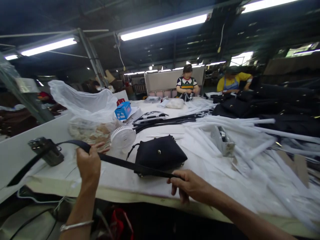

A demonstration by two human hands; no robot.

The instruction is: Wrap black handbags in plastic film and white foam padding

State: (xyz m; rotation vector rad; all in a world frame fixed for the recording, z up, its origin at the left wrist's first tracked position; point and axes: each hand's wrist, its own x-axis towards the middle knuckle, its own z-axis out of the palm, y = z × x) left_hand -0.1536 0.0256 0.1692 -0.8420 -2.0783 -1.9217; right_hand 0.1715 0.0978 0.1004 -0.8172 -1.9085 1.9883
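A long black strap (130, 164) is stretched between my two hands in front of the table. My left hand (88, 163) is closed round it, and one loose length trails off to the left past a dark grey device. My right hand (186, 184) pinches the strap near its right end. Just behind the strap lies a black handbag (158, 153) with a small gold clasp, flap side up. The strap crosses over the bag's lower left edge. Whether the strap is fastened to the bag, I cannot tell.
A small white fan (123, 137) and a clear plastic bag (87, 103) stand at left, near a blue box (123, 110). White foam tubes (257, 150) spread over the right side, with a pile of black bags (270, 100) behind. Two people work across the table.
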